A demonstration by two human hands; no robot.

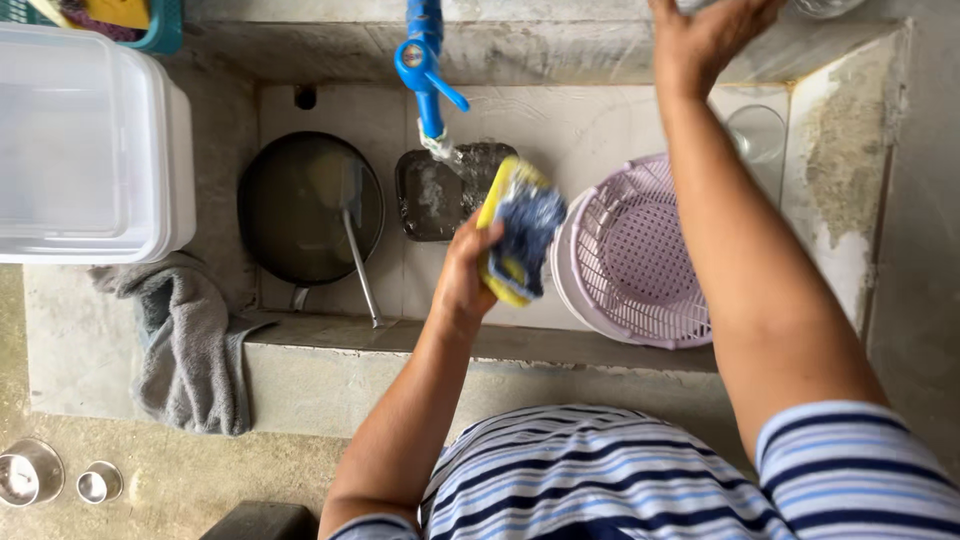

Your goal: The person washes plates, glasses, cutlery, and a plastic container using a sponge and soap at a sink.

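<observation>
My left hand (462,278) grips a yellow and blue scrubbing sponge (520,232) over the sink, just below the blue tap (424,62), which runs a thin stream of water. My right hand (706,38) reaches up to the back ledge at the top of the view, its fingers on a clear glass object (822,8) that is mostly cut off by the frame edge. A dark square tray (440,192) lies under the tap.
A dark frying pan (308,205) with a metal utensil lies at the sink's left. A lilac plastic colander (632,255) and a clear glass (756,132) sit at the right. A white plastic bin (90,145), grey towel (190,345) and two small steel cups (30,472) are left.
</observation>
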